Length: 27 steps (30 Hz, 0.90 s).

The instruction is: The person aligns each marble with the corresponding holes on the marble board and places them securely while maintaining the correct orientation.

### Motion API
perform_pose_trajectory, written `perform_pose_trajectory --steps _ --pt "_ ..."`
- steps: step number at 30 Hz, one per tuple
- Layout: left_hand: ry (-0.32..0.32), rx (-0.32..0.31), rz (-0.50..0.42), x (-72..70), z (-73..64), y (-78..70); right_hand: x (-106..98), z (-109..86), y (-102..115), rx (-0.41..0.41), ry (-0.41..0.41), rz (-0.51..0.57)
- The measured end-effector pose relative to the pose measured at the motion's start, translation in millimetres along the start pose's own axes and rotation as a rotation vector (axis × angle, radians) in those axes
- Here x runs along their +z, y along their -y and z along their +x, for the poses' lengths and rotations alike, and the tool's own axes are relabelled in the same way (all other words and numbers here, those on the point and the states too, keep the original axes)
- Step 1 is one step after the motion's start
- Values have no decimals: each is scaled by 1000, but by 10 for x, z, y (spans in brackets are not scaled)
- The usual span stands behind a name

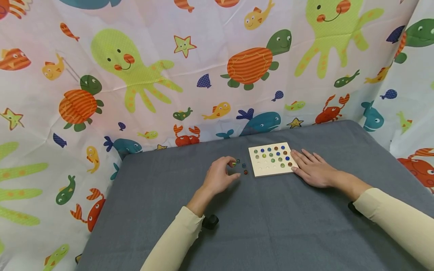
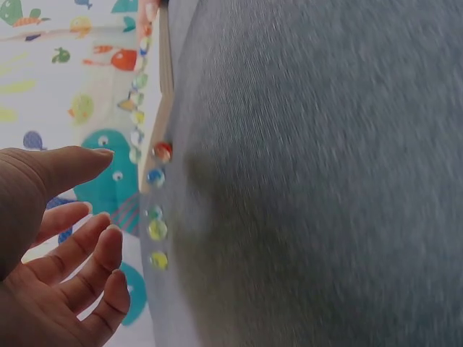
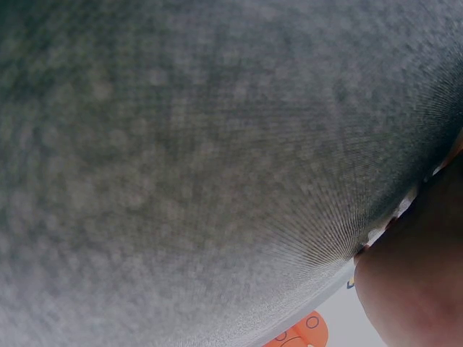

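Note:
My left hand [image 1: 219, 175] hovers at the left of a pale wooden board [image 1: 268, 172], thumb and fingers apart and nothing held. Close by its fingertips several loose glass marbles lie on the cloth, among them a red-brown marble [image 1: 245, 172], a blue marble [image 1: 243, 165] and a green marble [image 1: 238, 160]. The left wrist view shows a yellow marble [image 2: 159, 260] at the end of their row. Rows of coloured marbles sit in the board's dimples; a few dimples at its front left hold none. My right hand [image 1: 316, 170] lies flat, its fingertips at the board's right edge.
A grey cloth [image 1: 271, 218] covers the table. Behind it hangs a white curtain [image 1: 203, 49] printed with sea animals, which also runs along the left and right sides. A black wrist camera [image 1: 211, 222] sits under the left sleeve.

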<state>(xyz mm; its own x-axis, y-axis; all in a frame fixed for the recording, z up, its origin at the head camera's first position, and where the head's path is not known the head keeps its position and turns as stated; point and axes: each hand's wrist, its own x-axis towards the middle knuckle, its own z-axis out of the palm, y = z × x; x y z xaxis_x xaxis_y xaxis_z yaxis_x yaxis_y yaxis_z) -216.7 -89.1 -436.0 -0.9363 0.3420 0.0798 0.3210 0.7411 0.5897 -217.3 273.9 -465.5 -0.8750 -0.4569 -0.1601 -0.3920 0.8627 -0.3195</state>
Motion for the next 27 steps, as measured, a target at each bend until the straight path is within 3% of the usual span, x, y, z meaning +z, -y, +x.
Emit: perform_pose_trajectory --steps 9,18,27 --pt "-43 -22 -41 -56 22 217 40 -3 -42 -16 -41 29" --pt "-38 -74 -61 7 132 383 -11 -3 -8 2 2 4" --pt "-58 -171 -69 74 273 399 -10 -10 -1 -1 2 14"
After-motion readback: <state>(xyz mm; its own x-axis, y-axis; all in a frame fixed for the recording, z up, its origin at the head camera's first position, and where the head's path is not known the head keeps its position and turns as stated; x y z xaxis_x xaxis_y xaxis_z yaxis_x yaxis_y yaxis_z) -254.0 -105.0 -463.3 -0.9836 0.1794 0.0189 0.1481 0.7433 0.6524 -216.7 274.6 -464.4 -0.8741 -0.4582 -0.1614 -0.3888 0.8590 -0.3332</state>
